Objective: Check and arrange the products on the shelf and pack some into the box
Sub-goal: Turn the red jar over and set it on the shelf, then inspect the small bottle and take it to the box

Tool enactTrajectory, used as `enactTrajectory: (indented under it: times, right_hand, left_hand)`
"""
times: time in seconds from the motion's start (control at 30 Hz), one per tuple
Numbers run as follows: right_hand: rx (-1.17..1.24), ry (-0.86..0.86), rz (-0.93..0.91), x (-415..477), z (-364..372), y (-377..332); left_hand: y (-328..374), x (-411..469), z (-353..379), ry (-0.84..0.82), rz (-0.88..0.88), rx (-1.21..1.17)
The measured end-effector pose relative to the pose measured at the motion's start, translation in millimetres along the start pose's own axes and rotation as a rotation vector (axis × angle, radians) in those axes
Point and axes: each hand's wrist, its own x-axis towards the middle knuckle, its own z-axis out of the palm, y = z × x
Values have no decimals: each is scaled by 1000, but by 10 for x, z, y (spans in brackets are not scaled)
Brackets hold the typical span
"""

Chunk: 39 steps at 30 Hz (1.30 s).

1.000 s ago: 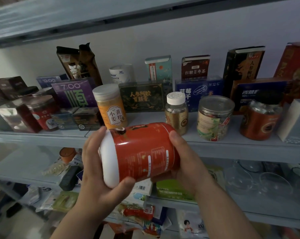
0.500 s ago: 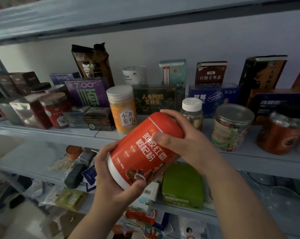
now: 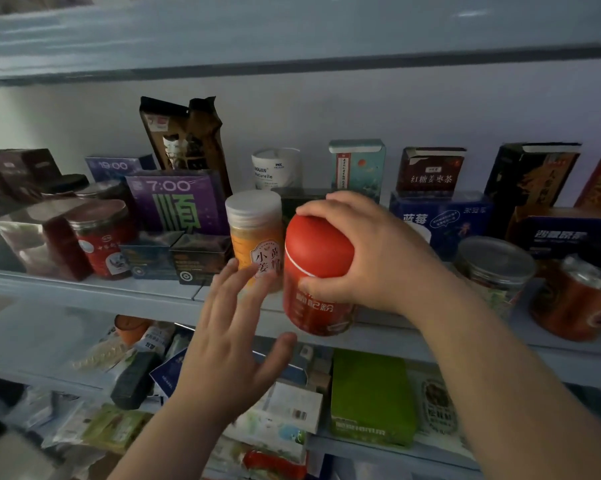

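Observation:
A red canister (image 3: 315, 289) with a red domed lid and white lettering stands upright at the front edge of the middle shelf (image 3: 84, 289). My right hand (image 3: 368, 251) grips its lid from the right, fingers over the top and thumb on the front. My left hand (image 3: 233, 341) hovers just left of the canister with fingers spread, holding nothing, its fingertips in front of an orange jar (image 3: 256, 237) with a frosted lid.
The middle shelf carries a purple "7:00" box (image 3: 178, 202), a red-labelled jar (image 3: 100, 237), a blue box (image 3: 441, 220) and clear-lidded jars (image 3: 493, 268) at the right. A green box (image 3: 371, 396) and loose packets lie on the lower shelf.
The canister went from lying tilted in both hands to upright at the shelf edge. My left hand has let go of its base and opened.

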Motion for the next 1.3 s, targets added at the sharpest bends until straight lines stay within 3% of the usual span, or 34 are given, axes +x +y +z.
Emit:
enactTrajectory:
  times: [0.27,0.5,0.7,0.83,1.0,1.17,1.3]
  right_hand:
    - [-249,-38,31,493,46,139]
    - [-409,-68,131,372,98,214]
    - [-371,456,173,-438,183,637]
    - [-501,488,300,-874,248,1015]
    - [-574,469,313,-1093,209,1309]
    - [-557,517,295,-1268,123,1498]
    - [-547,521,284,-1333,40,1612]
  left_hand:
    - [-169,182,258,-106,61,71]
    - [-160,205,436,-103,202,-55]
    - [117,208,591,-142,323,-340]
    - [560,346,787,-305,133,-519]
    - [1011,667,1128,-394,-295,-599]
    - [1175,963,1373,-507,-417,-499]
    - [1222,1045,1425,-494,-512,-497]
